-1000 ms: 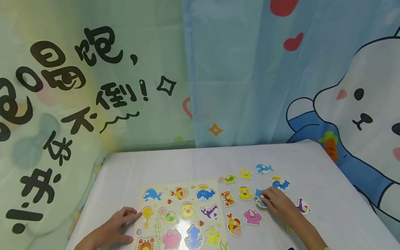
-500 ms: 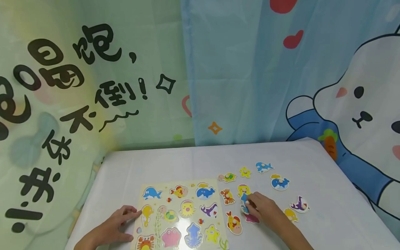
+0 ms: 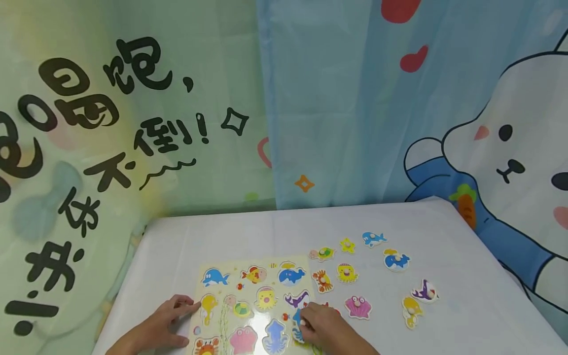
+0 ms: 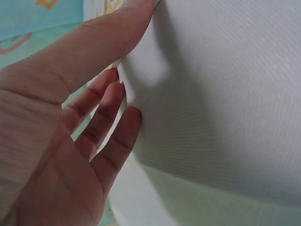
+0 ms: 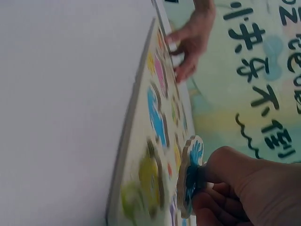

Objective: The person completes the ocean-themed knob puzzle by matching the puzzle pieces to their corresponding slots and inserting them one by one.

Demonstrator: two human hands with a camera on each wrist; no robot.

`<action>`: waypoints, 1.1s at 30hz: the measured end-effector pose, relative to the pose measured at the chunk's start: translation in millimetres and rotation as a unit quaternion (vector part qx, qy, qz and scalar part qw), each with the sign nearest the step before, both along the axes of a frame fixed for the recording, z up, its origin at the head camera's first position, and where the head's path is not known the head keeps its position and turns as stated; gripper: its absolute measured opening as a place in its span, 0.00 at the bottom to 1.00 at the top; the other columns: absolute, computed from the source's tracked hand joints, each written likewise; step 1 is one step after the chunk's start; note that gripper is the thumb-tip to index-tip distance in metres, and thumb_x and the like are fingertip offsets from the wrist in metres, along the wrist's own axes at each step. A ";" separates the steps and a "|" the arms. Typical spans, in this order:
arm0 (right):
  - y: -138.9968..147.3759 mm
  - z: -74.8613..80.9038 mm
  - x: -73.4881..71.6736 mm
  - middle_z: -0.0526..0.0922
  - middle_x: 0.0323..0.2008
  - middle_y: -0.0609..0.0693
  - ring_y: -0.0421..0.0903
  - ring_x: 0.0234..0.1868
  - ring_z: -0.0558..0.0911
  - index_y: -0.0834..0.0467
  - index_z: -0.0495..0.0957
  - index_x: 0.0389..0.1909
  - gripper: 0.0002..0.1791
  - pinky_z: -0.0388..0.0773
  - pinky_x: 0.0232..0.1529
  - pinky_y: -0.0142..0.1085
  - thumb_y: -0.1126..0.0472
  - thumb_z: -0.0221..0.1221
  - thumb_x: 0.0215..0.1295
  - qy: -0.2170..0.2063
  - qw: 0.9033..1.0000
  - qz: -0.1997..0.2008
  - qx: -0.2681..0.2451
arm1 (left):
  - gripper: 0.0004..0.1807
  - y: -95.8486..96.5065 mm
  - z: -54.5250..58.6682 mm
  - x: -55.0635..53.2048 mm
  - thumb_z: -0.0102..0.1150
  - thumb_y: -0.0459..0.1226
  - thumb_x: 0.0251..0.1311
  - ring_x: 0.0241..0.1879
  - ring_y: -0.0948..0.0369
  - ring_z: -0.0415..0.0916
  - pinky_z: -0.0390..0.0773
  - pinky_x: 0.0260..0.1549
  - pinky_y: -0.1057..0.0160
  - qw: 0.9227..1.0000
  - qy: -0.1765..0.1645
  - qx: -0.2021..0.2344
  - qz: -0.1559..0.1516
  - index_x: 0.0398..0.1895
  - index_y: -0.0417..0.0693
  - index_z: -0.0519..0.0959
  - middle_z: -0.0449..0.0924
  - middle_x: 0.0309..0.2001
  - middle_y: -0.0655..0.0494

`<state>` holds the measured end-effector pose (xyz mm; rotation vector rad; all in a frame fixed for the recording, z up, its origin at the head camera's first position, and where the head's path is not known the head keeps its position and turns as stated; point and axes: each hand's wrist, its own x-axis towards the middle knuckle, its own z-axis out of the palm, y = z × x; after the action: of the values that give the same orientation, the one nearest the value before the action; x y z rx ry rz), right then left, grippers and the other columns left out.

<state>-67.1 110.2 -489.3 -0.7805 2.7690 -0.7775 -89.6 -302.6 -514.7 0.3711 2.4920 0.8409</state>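
A cream puzzle board (image 3: 248, 292) with sea-animal shapes lies on the white table. My left hand (image 3: 161, 323) rests at its left edge, fingers loosely extended and touching it; in the left wrist view the thumb lies along the rim. My right hand (image 3: 333, 330) pinches a blue octopus-like puzzle piece (image 5: 190, 174) from behind, fingers curled at its knob. That piece is tilted above the board's right side, near the purple whale shape (image 3: 296, 299) and to the right of the blue squid shape (image 3: 275, 337). The right hand hides most of the star shape and the red-yellow fish piece.
Right of the board lie loose knobbed pieces: a turtle (image 3: 322, 253), a star (image 3: 347, 245), a dolphin (image 3: 374, 239), a blue whale (image 3: 397, 260), a crab (image 3: 322, 281), a yellow octopus (image 3: 347, 272), a pink shell (image 3: 358, 307), a purple whale (image 3: 425, 291) and a yellow seahorse (image 3: 412, 312).
My right hand has carried the blue piece leftward, from among the loose pieces to over the board's right side, uncovering the seahorse and pink shell. The left hand stays in place.
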 end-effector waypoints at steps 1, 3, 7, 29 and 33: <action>-6.7 -0.6 -0.4 0.64 0.22 0.37 0.30 0.25 0.63 0.52 0.74 0.26 0.06 0.64 0.29 0.23 0.61 0.59 0.62 -0.012 1.000 0.011 0.000 | 0.45 -0.5 -0.1 -0.7 0.74 0.54 0.42 0.50 0.56 0.62 0.74 0.47 0.71 1.000 0.000 0.001 -0.001 0.68 0.58 0.70 0.64 0.60 0.57; -18.5 -1.4 -1.9 0.64 0.22 0.38 0.31 0.25 0.64 0.53 0.75 0.27 0.05 0.64 0.29 0.24 0.60 0.59 0.62 -0.038 0.999 0.028 0.007 | 0.44 -1.1 -0.1 -2.2 0.74 0.53 0.42 0.52 0.55 0.63 0.76 0.50 0.67 1.000 -0.001 0.002 -0.001 0.68 0.57 0.70 0.63 0.60 0.57; -35.8 -3.9 -2.5 0.67 0.23 0.39 0.32 0.25 0.65 0.55 0.79 0.32 0.05 0.64 0.29 0.25 0.58 0.59 0.62 -0.062 0.997 0.041 0.029 | 0.44 -1.3 -0.9 0.1 0.74 0.52 0.43 0.53 0.55 0.63 0.76 0.52 0.61 1.000 -0.003 0.008 0.000 0.68 0.58 0.70 0.63 0.60 0.58; -68.7 -4.1 -6.3 0.72 0.24 0.40 0.34 0.25 0.68 0.55 0.82 0.36 0.07 0.68 0.31 0.27 0.56 0.64 0.60 -0.111 0.990 0.028 0.079 | 0.41 -5.6 -4.2 0.7 0.71 0.53 0.47 0.48 0.68 0.59 0.72 0.44 0.72 0.998 0.040 0.027 -0.032 0.67 0.56 0.70 0.65 0.60 0.55; -68.1 -3.4 -5.8 0.71 0.23 0.40 0.35 0.25 0.67 0.56 0.82 0.36 0.08 0.67 0.31 0.27 0.57 0.64 0.60 -0.103 0.991 0.028 0.080 | 0.41 -6.4 -4.6 -0.9 0.71 0.52 0.48 0.47 0.70 0.59 0.72 0.43 0.72 0.997 0.053 0.031 -0.042 0.67 0.52 0.71 0.65 0.59 0.53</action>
<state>-72.9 42.1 -492.7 -0.7023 2.5755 -0.5798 -90.5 -309.0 -519.4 0.5528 2.5314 0.8874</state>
